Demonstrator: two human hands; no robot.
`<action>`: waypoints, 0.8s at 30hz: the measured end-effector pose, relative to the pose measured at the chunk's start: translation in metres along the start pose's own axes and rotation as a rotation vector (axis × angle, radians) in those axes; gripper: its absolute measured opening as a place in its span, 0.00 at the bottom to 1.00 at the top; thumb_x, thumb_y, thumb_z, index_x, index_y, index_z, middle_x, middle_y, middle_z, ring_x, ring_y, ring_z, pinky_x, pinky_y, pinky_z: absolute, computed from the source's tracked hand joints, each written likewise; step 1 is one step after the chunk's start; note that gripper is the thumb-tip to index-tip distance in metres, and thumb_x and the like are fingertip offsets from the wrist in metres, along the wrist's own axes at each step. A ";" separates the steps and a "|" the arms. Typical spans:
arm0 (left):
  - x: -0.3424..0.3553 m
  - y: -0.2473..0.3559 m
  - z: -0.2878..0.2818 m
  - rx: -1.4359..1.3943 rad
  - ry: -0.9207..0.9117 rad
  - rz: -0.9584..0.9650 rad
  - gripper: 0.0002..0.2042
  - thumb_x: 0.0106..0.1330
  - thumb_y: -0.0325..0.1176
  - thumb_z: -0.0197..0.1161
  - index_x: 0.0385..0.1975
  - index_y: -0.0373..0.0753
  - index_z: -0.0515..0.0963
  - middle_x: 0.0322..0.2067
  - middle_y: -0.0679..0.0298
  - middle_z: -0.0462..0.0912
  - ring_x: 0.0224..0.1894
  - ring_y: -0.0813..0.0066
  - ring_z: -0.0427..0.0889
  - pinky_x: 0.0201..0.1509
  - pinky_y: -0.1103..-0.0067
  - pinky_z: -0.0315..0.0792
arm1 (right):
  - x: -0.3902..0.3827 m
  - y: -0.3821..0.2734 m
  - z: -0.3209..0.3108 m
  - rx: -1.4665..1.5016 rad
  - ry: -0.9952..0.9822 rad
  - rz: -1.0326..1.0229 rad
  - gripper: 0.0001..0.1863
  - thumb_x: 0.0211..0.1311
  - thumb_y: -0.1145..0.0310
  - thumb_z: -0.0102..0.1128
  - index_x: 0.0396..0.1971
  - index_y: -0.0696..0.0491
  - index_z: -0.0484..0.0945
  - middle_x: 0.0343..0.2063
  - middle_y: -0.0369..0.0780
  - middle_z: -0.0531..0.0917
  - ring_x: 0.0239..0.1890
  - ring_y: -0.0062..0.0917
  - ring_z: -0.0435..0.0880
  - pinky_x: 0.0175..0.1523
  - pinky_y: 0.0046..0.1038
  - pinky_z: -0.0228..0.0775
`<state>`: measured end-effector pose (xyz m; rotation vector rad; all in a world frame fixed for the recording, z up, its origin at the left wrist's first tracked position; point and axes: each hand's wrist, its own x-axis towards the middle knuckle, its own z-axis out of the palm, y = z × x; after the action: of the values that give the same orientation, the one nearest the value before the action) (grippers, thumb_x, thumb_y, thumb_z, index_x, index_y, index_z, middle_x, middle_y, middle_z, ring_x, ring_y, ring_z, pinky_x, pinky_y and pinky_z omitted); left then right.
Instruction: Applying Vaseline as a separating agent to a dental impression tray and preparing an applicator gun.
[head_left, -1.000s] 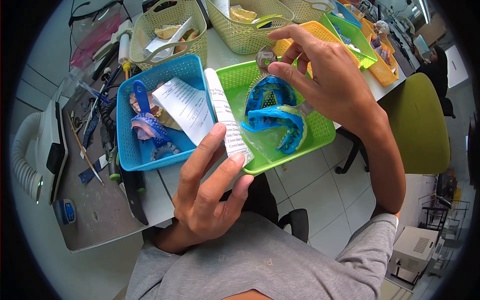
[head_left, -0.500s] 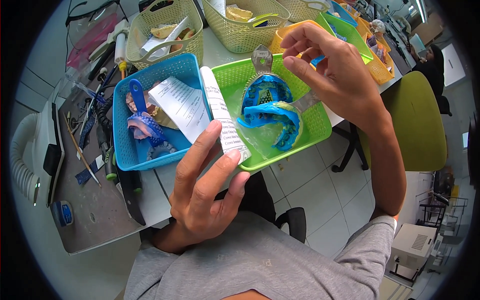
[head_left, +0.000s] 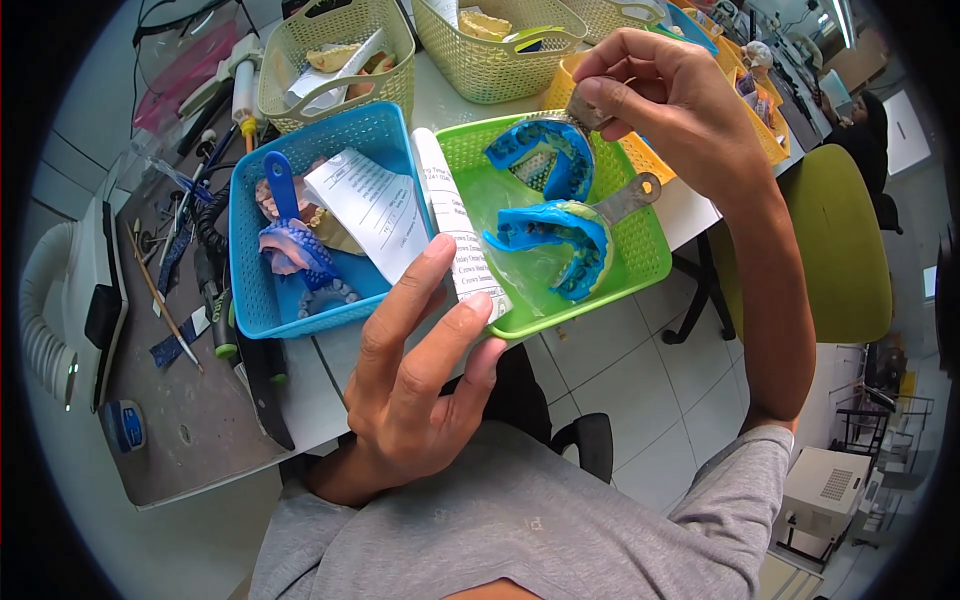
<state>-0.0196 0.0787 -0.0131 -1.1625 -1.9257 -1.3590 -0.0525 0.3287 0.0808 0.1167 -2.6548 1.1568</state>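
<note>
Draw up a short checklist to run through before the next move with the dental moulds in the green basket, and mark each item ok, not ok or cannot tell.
1. Right hand grips the metal handle of the upper blue mould: ok.
2. Left hand holds the folded paper at its lower end: ok.
3. Second blue mould lies inside the green basket: ok.
4. Green basket fully on the table: not ok, its near corner overhangs the edge.
5. Upper mould lifted free of the basket: cannot tell.
6. Blue basket sits apart from the hands: ok.
</note>
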 end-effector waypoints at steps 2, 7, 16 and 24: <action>0.000 0.000 -0.001 0.001 -0.004 -0.004 0.20 0.53 0.22 0.68 0.47 0.35 0.73 0.54 0.41 0.70 0.54 0.48 0.76 0.51 0.68 0.79 | -0.005 0.002 -0.002 0.096 -0.007 0.067 0.08 0.57 0.75 0.60 0.35 0.63 0.80 0.27 0.37 0.82 0.30 0.17 0.81 0.37 0.21 0.76; 0.002 0.000 0.000 -0.011 0.002 -0.003 0.20 0.53 0.22 0.68 0.47 0.34 0.74 0.54 0.41 0.70 0.54 0.48 0.76 0.51 0.68 0.79 | -0.024 0.003 -0.014 -0.093 -0.009 -0.051 0.09 0.57 0.72 0.62 0.35 0.62 0.79 0.23 0.36 0.80 0.29 0.17 0.80 0.38 0.21 0.75; 0.002 -0.001 0.001 0.000 0.006 0.010 0.21 0.52 0.21 0.69 0.47 0.35 0.74 0.54 0.41 0.71 0.53 0.49 0.76 0.51 0.69 0.78 | -0.048 -0.014 -0.024 -0.186 -0.212 0.078 0.25 0.50 0.68 0.71 0.49 0.56 0.73 0.38 0.35 0.76 0.33 0.14 0.78 0.36 0.17 0.74; 0.000 -0.001 0.003 0.031 0.024 0.020 0.21 0.52 0.21 0.69 0.47 0.36 0.74 0.54 0.42 0.71 0.53 0.50 0.77 0.50 0.69 0.78 | -0.049 -0.017 -0.015 0.174 -0.200 0.245 0.19 0.57 0.70 0.66 0.47 0.57 0.72 0.34 0.38 0.81 0.31 0.14 0.82 0.35 0.15 0.78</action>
<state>-0.0201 0.0811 -0.0148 -1.1425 -1.9073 -1.3219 0.0009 0.3268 0.0907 -0.0681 -2.7960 1.5277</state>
